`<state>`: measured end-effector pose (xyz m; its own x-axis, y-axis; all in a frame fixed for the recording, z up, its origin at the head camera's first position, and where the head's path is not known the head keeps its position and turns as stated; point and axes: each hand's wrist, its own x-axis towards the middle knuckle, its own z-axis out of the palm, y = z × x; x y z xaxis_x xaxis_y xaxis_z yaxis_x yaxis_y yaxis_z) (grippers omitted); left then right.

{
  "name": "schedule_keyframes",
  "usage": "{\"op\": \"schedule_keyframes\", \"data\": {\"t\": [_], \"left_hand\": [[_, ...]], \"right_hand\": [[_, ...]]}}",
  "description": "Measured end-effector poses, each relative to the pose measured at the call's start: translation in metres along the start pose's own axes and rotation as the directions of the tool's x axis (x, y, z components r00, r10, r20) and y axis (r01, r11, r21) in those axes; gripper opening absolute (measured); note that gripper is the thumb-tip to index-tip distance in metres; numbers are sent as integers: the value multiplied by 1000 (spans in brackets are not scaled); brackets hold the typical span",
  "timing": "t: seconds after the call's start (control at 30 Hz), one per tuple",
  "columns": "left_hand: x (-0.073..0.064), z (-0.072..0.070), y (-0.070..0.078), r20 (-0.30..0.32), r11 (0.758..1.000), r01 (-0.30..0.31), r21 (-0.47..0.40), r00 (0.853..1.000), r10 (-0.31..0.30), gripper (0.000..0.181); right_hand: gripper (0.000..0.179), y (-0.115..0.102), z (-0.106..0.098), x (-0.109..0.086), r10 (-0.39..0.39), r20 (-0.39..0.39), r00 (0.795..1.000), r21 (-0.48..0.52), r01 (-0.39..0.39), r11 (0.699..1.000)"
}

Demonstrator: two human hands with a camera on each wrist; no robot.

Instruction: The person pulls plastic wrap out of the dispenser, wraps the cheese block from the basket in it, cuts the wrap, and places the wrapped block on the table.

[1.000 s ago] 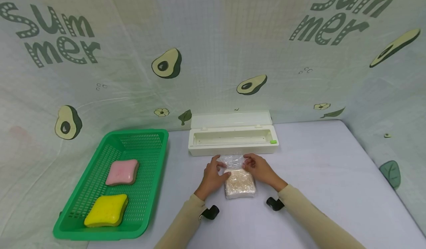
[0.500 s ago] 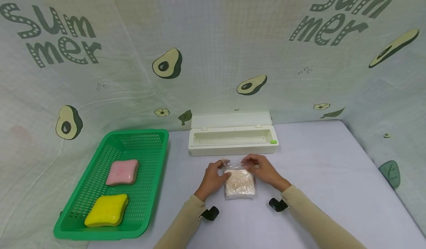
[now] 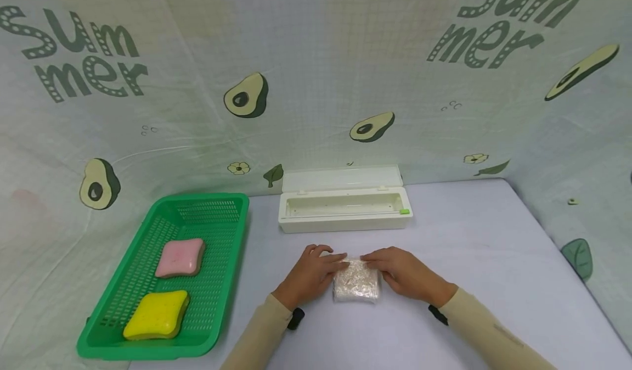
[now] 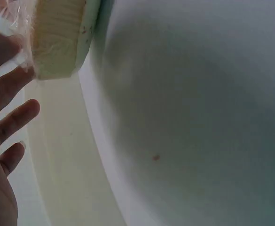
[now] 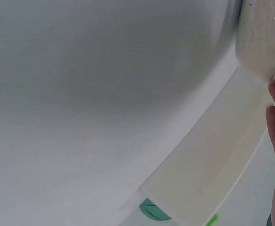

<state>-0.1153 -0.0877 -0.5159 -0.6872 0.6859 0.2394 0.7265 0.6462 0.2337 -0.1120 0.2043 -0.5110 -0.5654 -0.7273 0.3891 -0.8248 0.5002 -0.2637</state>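
A cream-coloured block wrapped in clear plastic film (image 3: 356, 283), probably a sponge, lies flat on the table between both hands. My left hand (image 3: 307, 274) rests its straight fingertips on the block's far left corner, touching the film. From the other side, my right hand (image 3: 407, 271) lays its fingers on the far right corner, the thumb beside the edge. In the left wrist view, loose crinkled film (image 4: 20, 28) shows at the fingertips against the block (image 4: 57, 52). The right wrist view catches only a corner of the wrapped block (image 5: 259, 42) above the fingers.
Behind the hands stands a long white film dispenser box (image 3: 345, 224), its lid (image 3: 342, 179) raised and a green slider (image 3: 404, 211) at its right end. To the left, a green basket (image 3: 232, 282) holds a pink sponge (image 3: 180, 257) and a yellow sponge (image 3: 157, 315).
The film flap that stood beyond the block's far edge has been brought down over its top. Both hands have moved nearer the person, from pinching film to pressing on the far corners.
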Motion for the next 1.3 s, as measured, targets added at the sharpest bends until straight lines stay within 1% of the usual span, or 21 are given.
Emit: {"op": "schedule_keyframes", "data": {"t": [0.03,0.1,0.2,0.27,0.33,0.4,0.47,0.6,0.67,0.73,0.8,0.9,1.03,1.1,1.17,1.3], "left_hand": [[-2,-2,1,29,999,-22,49,999,21,35],[-6,-5,4,93,994,-46,98,995,37,41],[-9,-7,10,172,993,-35,109,985,15,57],[-11,-6,14,203,991,-25,131,979,-2,69],[-12,-5,18,214,987,-23,159,977,-11,75],[-13,-3,21,211,982,-26,185,977,-14,76],[-14,-2,24,202,981,-23,193,979,-17,76],[-16,-1,28,188,985,6,173,981,-39,76],[-17,0,30,178,984,4,178,983,-36,73],[-18,1,31,172,980,-8,198,985,-27,69],[-18,1,31,163,973,-27,230,986,-11,66],[-19,2,31,145,963,-48,265,989,10,62],[-20,4,30,105,967,-50,250,994,24,54],[-20,4,29,95,973,-39,226,995,18,53],[-20,4,30,97,977,-25,212,995,4,53],[-20,4,33,125,985,18,174,991,-40,52]], "right_hand": [[43,-2,-1,-2,-14,9,1000,-17,14,1000],[51,-5,-1,-5,-33,18,999,-44,34,998],[60,-9,0,-11,-59,24,998,-86,61,994],[59,-11,1,-14,-72,46,996,-106,76,991],[57,-13,2,-17,-84,72,994,-115,92,989],[55,-16,1,-19,-92,94,991,-119,103,988],[59,-17,1,-21,-91,105,990,-105,102,989],[76,-19,3,-23,-82,113,990,-86,92,992],[85,-20,5,-24,-77,124,989,-91,89,992],[90,-21,6,-24,-74,138,988,-116,91,989],[89,-21,7,-24,-74,140,987,-144,94,985],[83,-23,8,-24,-71,126,989,-173,92,981],[78,-26,9,-23,-60,104,993,-182,79,980],[79,-26,9,-23,-57,106,993,-186,76,980],[84,-27,9,-23,-50,115,992,-189,71,979],[89,-27,10,-22,-39,120,992,-204,63,977]]}}
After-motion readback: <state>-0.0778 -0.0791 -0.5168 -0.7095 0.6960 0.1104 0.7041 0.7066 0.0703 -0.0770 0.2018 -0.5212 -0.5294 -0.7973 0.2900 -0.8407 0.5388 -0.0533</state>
